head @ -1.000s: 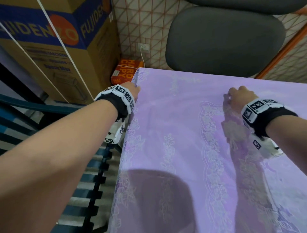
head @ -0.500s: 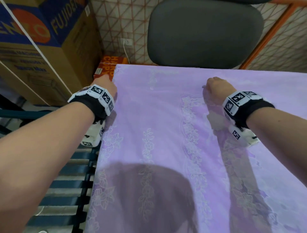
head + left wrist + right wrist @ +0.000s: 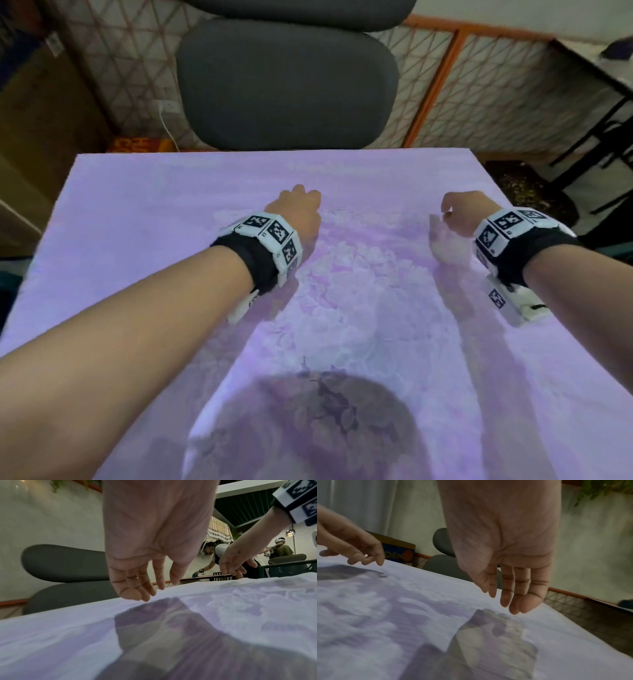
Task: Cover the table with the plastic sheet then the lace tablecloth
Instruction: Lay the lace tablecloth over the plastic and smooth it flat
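Observation:
The lilac lace tablecloth (image 3: 144,219) lies flat over the whole table top, its white flower pattern densest in the middle (image 3: 346,294). The plastic sheet is not separately visible. My left hand (image 3: 298,205) hovers just above the cloth at centre-left, fingers hanging loosely and holding nothing; the left wrist view shows its fingertips (image 3: 137,596) a little above the cloth (image 3: 223,615). My right hand (image 3: 459,212) hovers at centre-right, equally relaxed, its fingers (image 3: 515,601) pointing down over the cloth (image 3: 402,608) without touching it.
A dark grey office chair (image 3: 284,82) stands behind the table's far edge. A cardboard box (image 3: 37,137) is at the left, a mesh fence with an orange frame (image 3: 431,89) behind, and another table (image 3: 596,75) at the far right. Other people (image 3: 216,551) work in the background.
Both hands have let go of the cloth's far-left corner area and moved right to the table's middle, lifting off the cloth. My view swung right to face the table squarely.

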`<action>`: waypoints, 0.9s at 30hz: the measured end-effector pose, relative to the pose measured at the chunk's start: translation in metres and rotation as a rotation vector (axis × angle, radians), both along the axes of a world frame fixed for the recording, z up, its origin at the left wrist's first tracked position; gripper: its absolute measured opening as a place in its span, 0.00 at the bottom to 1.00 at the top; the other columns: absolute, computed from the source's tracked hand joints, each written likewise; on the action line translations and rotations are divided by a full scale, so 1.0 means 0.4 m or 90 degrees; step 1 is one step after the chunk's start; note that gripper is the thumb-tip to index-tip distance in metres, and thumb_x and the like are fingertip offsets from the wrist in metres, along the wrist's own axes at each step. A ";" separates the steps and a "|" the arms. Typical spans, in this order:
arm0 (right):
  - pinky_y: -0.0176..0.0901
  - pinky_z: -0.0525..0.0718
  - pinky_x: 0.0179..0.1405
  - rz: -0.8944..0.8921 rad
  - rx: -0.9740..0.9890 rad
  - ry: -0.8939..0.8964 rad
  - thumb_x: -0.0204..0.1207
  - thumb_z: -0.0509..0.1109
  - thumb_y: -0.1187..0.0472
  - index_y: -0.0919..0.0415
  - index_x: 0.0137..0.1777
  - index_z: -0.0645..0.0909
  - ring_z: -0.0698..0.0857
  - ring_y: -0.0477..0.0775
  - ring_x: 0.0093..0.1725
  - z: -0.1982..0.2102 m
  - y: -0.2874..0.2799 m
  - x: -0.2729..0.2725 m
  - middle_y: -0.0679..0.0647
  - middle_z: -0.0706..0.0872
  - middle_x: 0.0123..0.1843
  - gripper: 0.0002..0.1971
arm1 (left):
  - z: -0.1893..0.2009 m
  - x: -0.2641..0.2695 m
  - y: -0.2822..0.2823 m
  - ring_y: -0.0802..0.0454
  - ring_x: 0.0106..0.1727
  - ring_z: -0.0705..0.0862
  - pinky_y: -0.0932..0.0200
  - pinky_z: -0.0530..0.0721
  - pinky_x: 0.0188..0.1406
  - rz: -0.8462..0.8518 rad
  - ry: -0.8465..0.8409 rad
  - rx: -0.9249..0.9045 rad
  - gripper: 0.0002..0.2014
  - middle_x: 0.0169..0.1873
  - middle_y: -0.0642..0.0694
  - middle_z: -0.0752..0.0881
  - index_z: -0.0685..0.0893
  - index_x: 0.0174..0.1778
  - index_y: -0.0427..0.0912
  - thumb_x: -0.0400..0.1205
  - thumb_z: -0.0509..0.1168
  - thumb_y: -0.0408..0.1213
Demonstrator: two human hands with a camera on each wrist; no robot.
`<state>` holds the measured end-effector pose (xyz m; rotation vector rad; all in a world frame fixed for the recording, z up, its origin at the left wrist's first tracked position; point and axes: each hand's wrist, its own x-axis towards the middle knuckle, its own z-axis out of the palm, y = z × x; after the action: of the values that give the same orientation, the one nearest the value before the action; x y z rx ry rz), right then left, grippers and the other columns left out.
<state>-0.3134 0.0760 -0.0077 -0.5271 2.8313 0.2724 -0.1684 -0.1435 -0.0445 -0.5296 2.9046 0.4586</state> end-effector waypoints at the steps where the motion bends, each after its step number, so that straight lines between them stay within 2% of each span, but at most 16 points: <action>1: 0.52 0.75 0.70 -0.017 0.010 0.002 0.82 0.59 0.62 0.68 0.68 0.76 0.77 0.68 0.70 0.001 0.052 -0.041 0.68 0.79 0.69 0.18 | -0.004 -0.040 0.043 0.36 0.66 0.74 0.40 0.80 0.61 -0.011 -0.003 -0.002 0.14 0.63 0.39 0.73 0.76 0.64 0.41 0.83 0.60 0.35; 5: 0.56 0.82 0.64 -0.097 0.014 0.010 0.83 0.57 0.61 0.71 0.67 0.76 0.80 0.70 0.65 -0.018 0.231 -0.213 0.70 0.80 0.66 0.18 | -0.012 -0.198 0.188 0.37 0.69 0.70 0.42 0.79 0.62 -0.027 -0.006 0.012 0.11 0.63 0.40 0.74 0.80 0.61 0.42 0.84 0.59 0.38; 7: 0.52 0.81 0.65 -0.112 0.015 0.002 0.85 0.56 0.60 0.70 0.70 0.76 0.79 0.68 0.68 -0.044 0.291 -0.276 0.68 0.79 0.68 0.19 | -0.020 -0.261 0.246 0.38 0.68 0.70 0.43 0.79 0.62 -0.029 -0.010 0.021 0.12 0.62 0.41 0.75 0.81 0.59 0.40 0.83 0.61 0.38; 9: 0.49 0.80 0.63 -0.117 0.025 -0.017 0.85 0.56 0.58 0.68 0.70 0.77 0.79 0.66 0.69 -0.064 0.318 -0.310 0.66 0.80 0.69 0.19 | -0.031 -0.303 0.290 0.38 0.68 0.70 0.45 0.80 0.57 -0.022 -0.008 -0.006 0.11 0.62 0.41 0.75 0.80 0.58 0.39 0.82 0.61 0.36; 11: 0.49 0.81 0.59 -0.127 0.020 -0.033 0.83 0.60 0.59 0.71 0.66 0.79 0.81 0.67 0.66 -0.089 0.331 -0.338 0.68 0.82 0.65 0.18 | -0.035 -0.332 0.311 0.38 0.68 0.71 0.47 0.77 0.50 -0.016 -0.012 -0.048 0.10 0.61 0.41 0.76 0.80 0.58 0.38 0.84 0.58 0.35; 12: 0.50 0.81 0.55 -0.126 0.009 -0.027 0.81 0.62 0.62 0.72 0.63 0.80 0.82 0.68 0.65 -0.100 0.335 -0.352 0.69 0.83 0.63 0.16 | -0.033 -0.342 0.315 0.38 0.68 0.71 0.46 0.76 0.50 -0.018 -0.023 -0.062 0.10 0.61 0.41 0.77 0.80 0.57 0.37 0.84 0.57 0.34; 15: 0.49 0.78 0.43 -0.122 0.008 -0.007 0.76 0.66 0.68 0.73 0.57 0.81 0.84 0.70 0.61 -0.114 0.342 -0.376 0.70 0.85 0.59 0.13 | -0.025 -0.357 0.313 0.38 0.68 0.71 0.42 0.78 0.59 -0.036 -0.067 -0.081 0.11 0.61 0.40 0.77 0.80 0.58 0.37 0.85 0.55 0.34; 17: 0.49 0.79 0.42 -0.096 -0.009 0.013 0.75 0.65 0.68 0.72 0.55 0.82 0.85 0.70 0.58 -0.106 0.341 -0.382 0.68 0.85 0.57 0.12 | -0.015 -0.358 0.310 0.36 0.66 0.73 0.40 0.78 0.62 -0.048 -0.076 -0.071 0.12 0.60 0.39 0.77 0.79 0.57 0.35 0.85 0.54 0.35; 20: 0.54 0.82 0.49 -0.074 -0.001 0.063 0.74 0.64 0.69 0.69 0.57 0.81 0.85 0.70 0.59 -0.060 0.320 -0.373 0.67 0.85 0.58 0.13 | 0.009 -0.352 0.291 0.36 0.60 0.78 0.44 0.80 0.60 -0.054 -0.042 -0.020 0.09 0.55 0.36 0.79 0.80 0.49 0.35 0.83 0.57 0.35; 22: 0.54 0.82 0.50 -0.039 0.003 0.080 0.74 0.65 0.68 0.66 0.58 0.81 0.85 0.69 0.58 -0.028 0.301 -0.366 0.66 0.85 0.58 0.13 | 0.029 -0.344 0.268 0.39 0.54 0.79 0.47 0.79 0.57 -0.051 -0.020 -0.002 0.07 0.48 0.40 0.77 0.75 0.36 0.41 0.81 0.60 0.35; 24: 0.51 0.83 0.47 -0.007 0.009 0.037 0.70 0.68 0.63 0.64 0.52 0.83 0.87 0.68 0.51 -0.012 0.288 -0.355 0.61 0.86 0.48 0.12 | 0.042 -0.329 0.246 0.42 0.48 0.77 0.48 0.79 0.55 -0.053 -0.022 -0.013 0.14 0.44 0.44 0.76 0.68 0.28 0.48 0.80 0.60 0.35; 26: 0.51 0.87 0.44 0.015 0.027 -0.003 0.65 0.68 0.59 0.62 0.46 0.84 0.87 0.65 0.42 -0.008 0.286 -0.337 0.56 0.84 0.37 0.12 | 0.041 -0.308 0.232 0.45 0.46 0.75 0.50 0.78 0.54 -0.052 -0.049 -0.012 0.16 0.43 0.46 0.76 0.66 0.27 0.50 0.80 0.61 0.34; 27: 0.50 0.86 0.43 0.017 0.032 -0.001 0.65 0.68 0.59 0.62 0.46 0.84 0.87 0.64 0.41 -0.008 0.286 -0.328 0.56 0.83 0.36 0.11 | 0.035 -0.299 0.229 0.45 0.46 0.75 0.51 0.78 0.54 -0.048 -0.063 -0.005 0.16 0.43 0.46 0.76 0.66 0.27 0.50 0.81 0.60 0.34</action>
<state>-0.4445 0.1906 -0.0107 -0.5540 2.8100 0.3471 -0.2882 -0.0520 -0.0303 -0.4304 2.8209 0.3999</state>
